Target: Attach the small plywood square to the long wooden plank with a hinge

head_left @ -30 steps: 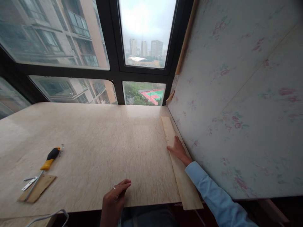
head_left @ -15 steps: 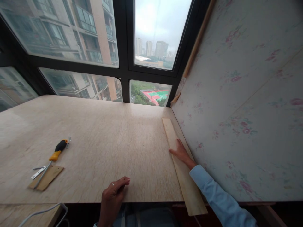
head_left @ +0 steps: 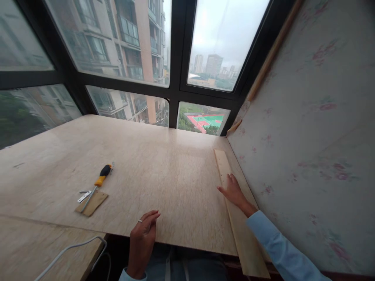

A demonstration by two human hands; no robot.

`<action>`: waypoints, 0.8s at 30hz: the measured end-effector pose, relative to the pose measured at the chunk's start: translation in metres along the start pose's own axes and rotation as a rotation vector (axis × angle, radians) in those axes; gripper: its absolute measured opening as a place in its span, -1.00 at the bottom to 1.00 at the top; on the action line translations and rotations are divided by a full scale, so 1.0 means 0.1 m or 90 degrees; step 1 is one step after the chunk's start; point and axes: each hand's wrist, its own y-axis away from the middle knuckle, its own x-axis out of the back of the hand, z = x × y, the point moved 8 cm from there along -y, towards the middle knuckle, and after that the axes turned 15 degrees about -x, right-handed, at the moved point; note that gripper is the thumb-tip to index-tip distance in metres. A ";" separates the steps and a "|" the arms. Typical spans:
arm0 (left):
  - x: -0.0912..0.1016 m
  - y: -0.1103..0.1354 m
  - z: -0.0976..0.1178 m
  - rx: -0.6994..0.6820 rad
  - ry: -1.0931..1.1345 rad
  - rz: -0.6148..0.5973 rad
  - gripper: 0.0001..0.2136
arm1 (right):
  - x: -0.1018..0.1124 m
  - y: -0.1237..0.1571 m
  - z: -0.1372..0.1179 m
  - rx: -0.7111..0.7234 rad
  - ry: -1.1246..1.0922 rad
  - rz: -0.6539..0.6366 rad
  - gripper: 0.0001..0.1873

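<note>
My left hand, with a ring on one finger, hovers by the front edge of the marble-look windowsill. Its fingers are loosely bent, and I see nothing in them. To the right, a long pale wooden board lies along the wall, its near end jutting past the sill's edge. Over the board, my right hand is open, thumb out past the left edge and fingers towards the small dark holes. Whether the palm presses on the wood is hard to see.
A yellow-and-black screwdriver lies at left, its shaft across a small brown wooden piece beside a metal plate. A white cable crosses the lower-left surface. The floral-papered wall bounds the right side, dark-framed windows the back.
The view has turned left, so everything sits further right. My left hand's fingers have straightened a little. My right hand stays over the same part of the board, its thumb more spread.
</note>
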 end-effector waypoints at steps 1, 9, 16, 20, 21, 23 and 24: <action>0.05 -0.01 -0.01 0.007 -0.010 0.015 -0.80 | -0.03 0.06 -0.16 0.036 -0.009 -0.005 -0.15; 0.37 -0.08 -0.14 0.062 -0.011 0.095 -0.77 | -0.60 0.67 -1.59 0.288 -0.210 -0.234 -0.51; 0.81 -0.11 -0.60 0.199 -0.115 0.160 -0.77 | -1.00 0.54 -1.88 0.102 -0.410 -0.323 -0.64; 1.14 -0.06 -1.04 0.349 -0.232 0.208 -0.78 | -0.95 0.51 -1.77 0.038 -0.486 -0.255 -0.53; 1.16 -0.06 -1.12 0.393 -0.253 0.206 -0.76 | -0.94 0.53 -1.75 0.025 -0.503 -0.258 -0.49; 1.08 -0.12 -1.19 0.460 -0.273 0.201 -0.72 | -0.93 0.56 -1.73 -0.002 -0.537 -0.273 -0.40; 0.98 -0.18 -1.19 0.474 -0.261 0.199 -0.69 | -0.92 0.57 -1.72 -0.015 -0.553 -0.276 -0.36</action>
